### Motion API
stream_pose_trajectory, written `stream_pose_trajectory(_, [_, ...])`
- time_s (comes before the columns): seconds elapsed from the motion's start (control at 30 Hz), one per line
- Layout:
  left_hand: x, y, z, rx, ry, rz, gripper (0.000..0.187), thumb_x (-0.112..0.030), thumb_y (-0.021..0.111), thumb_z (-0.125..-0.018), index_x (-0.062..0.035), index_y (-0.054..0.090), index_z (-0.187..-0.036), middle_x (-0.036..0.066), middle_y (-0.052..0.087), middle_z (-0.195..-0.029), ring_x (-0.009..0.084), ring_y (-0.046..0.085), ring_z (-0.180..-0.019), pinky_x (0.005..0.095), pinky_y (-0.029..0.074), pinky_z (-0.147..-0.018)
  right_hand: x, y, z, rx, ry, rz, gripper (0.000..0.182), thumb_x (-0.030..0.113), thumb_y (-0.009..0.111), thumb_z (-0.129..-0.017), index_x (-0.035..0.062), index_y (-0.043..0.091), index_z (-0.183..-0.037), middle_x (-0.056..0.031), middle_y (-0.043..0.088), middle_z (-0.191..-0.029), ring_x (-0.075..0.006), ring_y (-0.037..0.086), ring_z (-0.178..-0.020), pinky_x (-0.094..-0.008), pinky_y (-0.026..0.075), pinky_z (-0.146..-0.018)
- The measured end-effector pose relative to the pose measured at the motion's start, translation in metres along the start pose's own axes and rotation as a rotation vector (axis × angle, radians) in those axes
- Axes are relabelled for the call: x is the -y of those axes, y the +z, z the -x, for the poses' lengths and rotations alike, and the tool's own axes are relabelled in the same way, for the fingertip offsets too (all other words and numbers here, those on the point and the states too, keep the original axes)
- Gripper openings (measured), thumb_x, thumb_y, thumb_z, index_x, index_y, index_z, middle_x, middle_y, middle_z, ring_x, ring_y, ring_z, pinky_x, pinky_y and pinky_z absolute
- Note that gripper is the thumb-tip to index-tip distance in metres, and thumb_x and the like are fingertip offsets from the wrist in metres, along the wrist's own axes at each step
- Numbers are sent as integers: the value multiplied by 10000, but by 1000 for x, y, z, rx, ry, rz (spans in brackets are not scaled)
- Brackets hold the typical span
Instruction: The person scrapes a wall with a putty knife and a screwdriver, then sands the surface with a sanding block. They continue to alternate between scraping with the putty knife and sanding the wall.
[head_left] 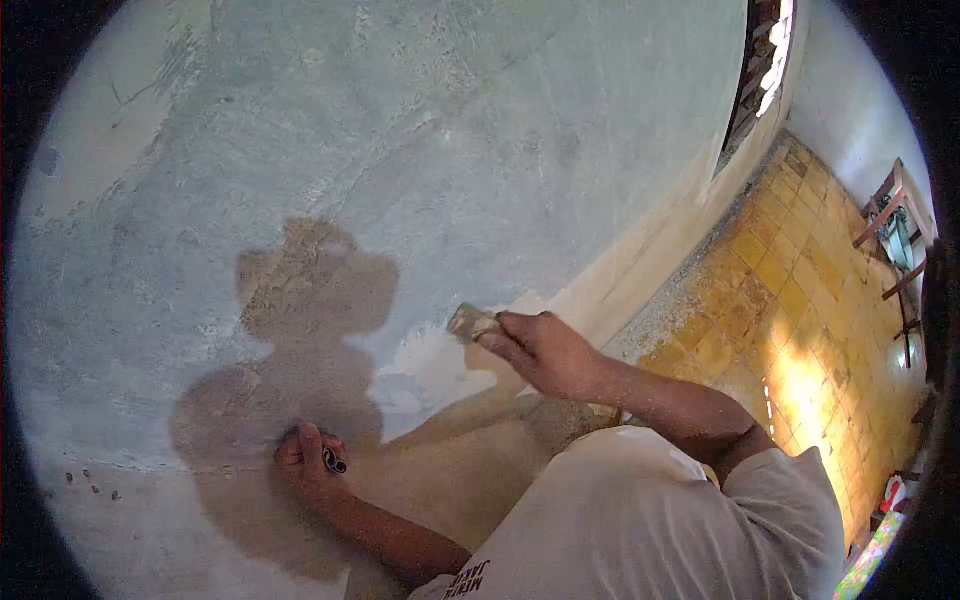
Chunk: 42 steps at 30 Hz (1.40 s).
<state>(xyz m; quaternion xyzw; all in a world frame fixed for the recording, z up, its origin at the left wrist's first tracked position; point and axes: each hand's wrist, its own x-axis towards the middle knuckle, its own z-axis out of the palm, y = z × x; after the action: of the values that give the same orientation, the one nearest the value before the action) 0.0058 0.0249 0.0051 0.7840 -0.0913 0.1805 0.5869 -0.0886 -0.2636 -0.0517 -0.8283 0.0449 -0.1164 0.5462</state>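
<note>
My right hand [550, 352] is closed round a small, flat, greyish-beige blocky piece [473, 323], caked with residue. Its far edge is at the wall [560, 150], beside a whitish patch [440, 355]. I cannot make out whether the piece is a scraper, a pad or a brush. Lower left, my left hand [312, 462] is curled up against the same wall. A short dark object with a round, shiny end [335, 461] pokes out of that fist; the rest is hidden by the fingers.
The wall is mottled grey-blue with rough, scratched areas and a beige lower band [640, 265]. Dusty debris [690, 285] lies along its foot on the yellow tiled floor [790, 290]. A wooden chair or stand [892, 220] holding some items is at the far right.
</note>
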Motion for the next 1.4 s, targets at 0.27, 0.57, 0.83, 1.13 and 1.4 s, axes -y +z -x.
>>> stream_pose_trajectory(0.27, [-3,-4,-1,85,-68,26,398,-288,631,-834,-51,517,-535,32,504,-477,106,432,-377,250,338,-373,-36,-21,34,-45,255,40,354,297,472,-943,-34,512,-823,-166,522,-606,-219,492,-548,-377,427,-564])
stream_pose_trajectory(0.57, [-4,-3,1,108,-40,36,392,-270,619,-838,-53,499,-534,17,476,-475,101,401,-373,255,319,-377,-33,-14,26,-29,125,31,380,320,464,-948,-22,495,-786,-99,467,-555,-160,439,-527,-350,412,-526])
stream_pose_trajectory(0.83, [-5,0,-1,63,-60,128,366,-266,624,-839,-57,503,-563,27,486,-478,101,415,-378,256,315,-368,-29,-12,10,-20,209,54,385,319,455,-947,-41,532,-838,-194,548,-632,-265,542,-572,-403,437,-584])
stream_pose_trajectory(1.13, [-4,-2,0,96,-63,89,346,-255,624,-838,-47,530,-578,30,491,-476,95,427,-387,257,328,-380,-57,-18,38,-13,274,-4,382,317,454,-947,-37,518,-819,-186,521,-614,-248,509,-557,-391,433,-577])
stream_pose_trajectory(1.4, [7,-7,-5,72,-14,-67,383,-280,601,-847,-52,516,-551,24,492,-480,102,431,-408,248,324,-407,-52,-13,23,-62,166,-74,368,308,466,-949,-9,513,-768,-47,463,-561,-103,432,-542,-306,406,-508])
